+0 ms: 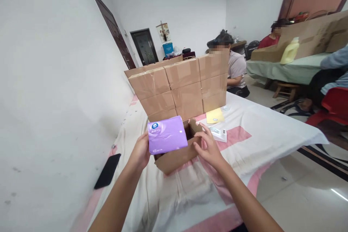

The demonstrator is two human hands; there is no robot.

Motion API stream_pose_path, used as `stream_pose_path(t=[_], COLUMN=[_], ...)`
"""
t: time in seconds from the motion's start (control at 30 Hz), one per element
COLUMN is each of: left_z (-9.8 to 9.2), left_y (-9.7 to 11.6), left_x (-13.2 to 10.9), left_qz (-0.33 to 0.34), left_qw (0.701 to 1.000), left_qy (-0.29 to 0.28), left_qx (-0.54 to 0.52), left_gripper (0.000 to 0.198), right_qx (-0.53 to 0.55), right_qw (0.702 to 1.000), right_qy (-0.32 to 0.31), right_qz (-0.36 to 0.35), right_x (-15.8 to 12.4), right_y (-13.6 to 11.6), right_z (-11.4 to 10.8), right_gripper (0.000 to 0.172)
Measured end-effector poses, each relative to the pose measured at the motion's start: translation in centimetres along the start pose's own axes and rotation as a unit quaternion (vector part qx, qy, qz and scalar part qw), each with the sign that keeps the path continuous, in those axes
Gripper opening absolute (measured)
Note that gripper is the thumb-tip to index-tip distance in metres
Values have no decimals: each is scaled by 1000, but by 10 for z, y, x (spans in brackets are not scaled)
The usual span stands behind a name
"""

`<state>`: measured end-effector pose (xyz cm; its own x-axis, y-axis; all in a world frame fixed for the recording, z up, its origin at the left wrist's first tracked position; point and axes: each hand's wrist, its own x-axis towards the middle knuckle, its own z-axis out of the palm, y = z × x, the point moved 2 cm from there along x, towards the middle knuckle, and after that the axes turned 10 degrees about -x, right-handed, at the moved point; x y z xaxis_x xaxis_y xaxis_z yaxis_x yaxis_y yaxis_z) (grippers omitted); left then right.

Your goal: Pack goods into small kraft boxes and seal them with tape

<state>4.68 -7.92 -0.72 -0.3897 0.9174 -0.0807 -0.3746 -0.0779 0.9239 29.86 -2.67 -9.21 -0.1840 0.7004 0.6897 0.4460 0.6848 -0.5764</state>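
Observation:
My left hand [141, 149] grips the left end of a purple tissue pack [167, 136] with a round blue logo. The pack is held over an open cardboard box [176, 158] and covers part of it; the inside of the box is mostly hidden. My right hand [207, 144] is at the right side of this box, its fingers apart and nothing held in them. Behind that hand lies a small white tape dispenser [219, 135], partly covered by the fingers.
A wall of stacked taped cartons [186, 92] stands across the far side of the cloth-covered table [261, 123]. A yellow paper [214, 116] lies before it. At the left, by the wall, is a black flat slab [108, 171]. People sit beyond, near a yellow bottle [290, 51].

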Motion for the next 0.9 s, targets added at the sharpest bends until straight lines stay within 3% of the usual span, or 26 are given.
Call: stream_pose_path(t=[0.27,0.4,0.5,0.6,0.7,0.8,0.9], left_z=[14,20,20,20,18,11,1], left_y=[3,-1,-6,-8,-8,-9,-16], left_x=[4,0,-2,-1,-3,-12,-29], left_qz=[-15,-15,-16,-4,18,55,111], left_qw=[1000,1000,999,999,999,997,990], left_qy=[-7,-13,-21,-36,-51,-41,-17], left_qx=[-7,-17,-18,-12,5,36,83], left_gripper=[15,20,29,35,40,46,46], right_qx=[-28,-69,-89,-115,-149,-162,-122], right_qw=[1000,996,987,961,922,899,895], right_qy=[9,-15,-9,-95,-187,-254,-326], right_qz=[-11,-51,-131,-233,-304,-316,-279], right_x=[-2,10,34,63,89,109,125], right_y=[-3,-16,-42,-78,-103,-104,-84], right_z=[-2,-24,-47,-55,-49,-42,-40], right_gripper=[16,11,43,81,86,93,103])
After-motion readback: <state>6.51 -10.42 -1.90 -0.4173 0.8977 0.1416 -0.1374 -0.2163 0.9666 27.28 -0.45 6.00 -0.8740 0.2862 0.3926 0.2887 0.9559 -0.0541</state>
